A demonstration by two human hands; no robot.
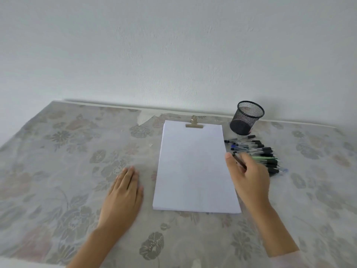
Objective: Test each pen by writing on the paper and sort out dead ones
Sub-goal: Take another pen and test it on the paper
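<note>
Both hands come first: my left hand point(123, 192) lies flat and wide on the flowery tabletop point(58, 171). White paper point(195, 167) sits between. My right hand point(249, 176) holds 1 pen point(239, 161) beside the pen pile point(258, 153).

Blank paper stack point(195, 167) under metal clip point(194, 122), left hand point(124, 192) flat on floral tablecloth point(58, 151), right hand point(249, 176) gripping a dark pen point(239, 161), pen pile point(258, 153) beside mesh cup point(246, 118) (apparently empty).

Paper point(195, 167): blank white stack, flat on the worktop, clipped at its far edge. Pens point(258, 153): dark-capped pile lying just right of the stack; one dark pen point(239, 161) held in fingers.
</note>
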